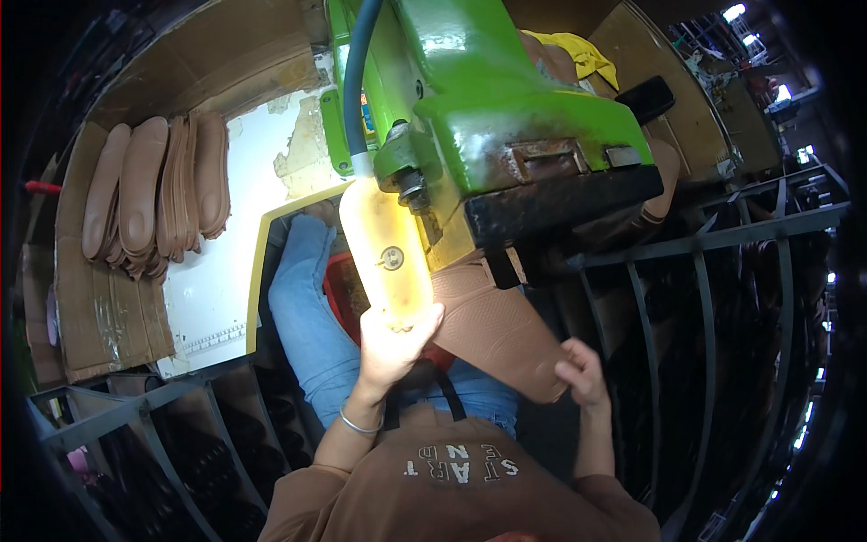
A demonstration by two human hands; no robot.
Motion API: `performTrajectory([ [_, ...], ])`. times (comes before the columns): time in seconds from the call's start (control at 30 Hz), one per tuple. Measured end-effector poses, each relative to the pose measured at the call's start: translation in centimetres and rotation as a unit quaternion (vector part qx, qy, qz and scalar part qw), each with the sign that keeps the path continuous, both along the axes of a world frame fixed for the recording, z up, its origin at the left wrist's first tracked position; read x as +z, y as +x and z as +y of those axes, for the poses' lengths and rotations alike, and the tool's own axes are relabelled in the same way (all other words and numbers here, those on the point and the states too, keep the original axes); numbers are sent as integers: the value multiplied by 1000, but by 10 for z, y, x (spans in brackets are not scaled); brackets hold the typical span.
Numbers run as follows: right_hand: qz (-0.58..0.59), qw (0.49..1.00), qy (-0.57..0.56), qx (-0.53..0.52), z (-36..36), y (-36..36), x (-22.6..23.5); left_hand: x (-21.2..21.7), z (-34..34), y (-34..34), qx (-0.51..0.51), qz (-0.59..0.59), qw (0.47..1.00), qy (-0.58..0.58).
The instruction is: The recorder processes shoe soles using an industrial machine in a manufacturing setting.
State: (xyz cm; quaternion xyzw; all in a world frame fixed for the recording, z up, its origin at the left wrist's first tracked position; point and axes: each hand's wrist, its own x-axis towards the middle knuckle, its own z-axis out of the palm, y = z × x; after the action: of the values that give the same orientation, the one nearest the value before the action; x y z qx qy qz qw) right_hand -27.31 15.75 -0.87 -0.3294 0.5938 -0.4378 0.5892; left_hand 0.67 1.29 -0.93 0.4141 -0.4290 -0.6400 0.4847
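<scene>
A brown textured shoe sole [501,330] lies slantwise under the front of a green machine [533,126], its far end by the machine's metal parts. My right hand [585,372] pinches the near right end of the sole between thumb and fingers. My left hand [397,348] is closed at the sole's left edge, with the thumb against it. Its other fingers are partly hidden by a long glowing yellow lamp [388,244] on a grey-blue flexible tube [359,81]. Glare washes out detail there.
Brown soles [144,185] stand stacked in rows at the left, beside a brightly lit white board [248,181] with a yellow edge, inside a cardboard box [113,307]. Metal racks [704,244] flank me on both sides. A yellow cloth [578,56] lies behind the machine.
</scene>
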Motion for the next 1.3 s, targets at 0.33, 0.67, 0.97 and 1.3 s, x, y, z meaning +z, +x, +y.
performTrajectory([
  [0.33, 10, 989, -130, -76, -138, 15, 40, 17, -4, 47, -42, -17, 999, -10],
  [0.67, 18, 970, -241, -35, -149, 26, 14, 19, 3, 62, 76, -96, 992, -20],
  [0.97, -52, 956, -191, -218, -70, -23, -22, 10, -20, -30, 78, -102, 976, -177],
  [1.3, 69, 969, -219, -96, -144, 7, 33, 6, -8, 23, 58, -21, 996, -59],
])
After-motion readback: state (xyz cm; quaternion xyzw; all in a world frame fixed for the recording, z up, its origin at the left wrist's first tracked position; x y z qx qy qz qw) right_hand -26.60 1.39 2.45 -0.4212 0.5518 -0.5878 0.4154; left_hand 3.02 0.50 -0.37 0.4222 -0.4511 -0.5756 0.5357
